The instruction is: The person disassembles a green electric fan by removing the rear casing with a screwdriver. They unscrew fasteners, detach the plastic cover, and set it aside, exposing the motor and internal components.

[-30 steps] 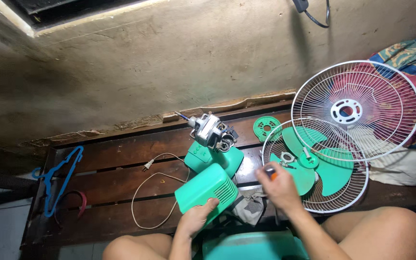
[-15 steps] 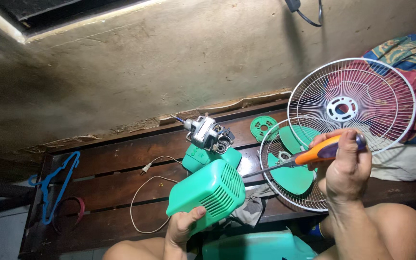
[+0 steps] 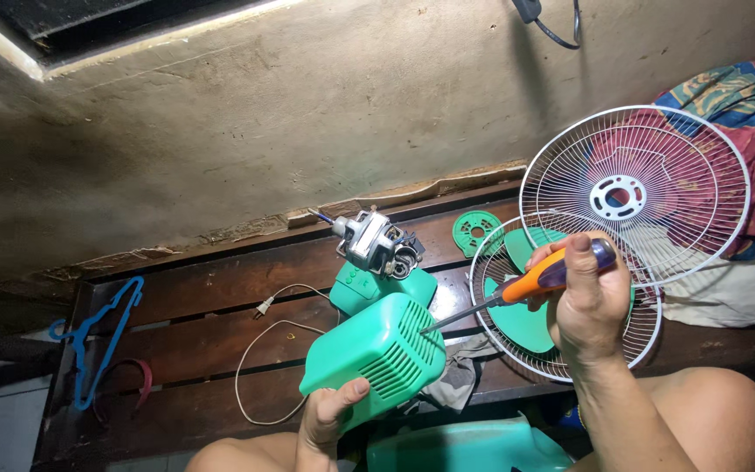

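My left hand (image 3: 329, 417) holds a green plastic fan motor cover (image 3: 376, 352) from below, tilted up off the wooden bench. My right hand (image 3: 589, 301) grips a screwdriver (image 3: 530, 281) with an orange and purple handle; its metal shaft points left and its tip touches the cover's vented end. Behind the cover stands the bare fan motor (image 3: 374, 244) on its green housing (image 3: 383, 287).
A white wire fan guard (image 3: 635, 188) leans at the right, with a second guard and green blades (image 3: 522, 319) under it. A green round plate (image 3: 476, 232), a white power cord (image 3: 266, 341), a blue hanger (image 3: 98, 341), a grey cloth (image 3: 456, 376) and patterned fabric (image 3: 744, 140) lie around.
My right hand picked the screwdriver up from the fan blades and brought its tip to the cover. My left hand lifted and tilted the green cover.
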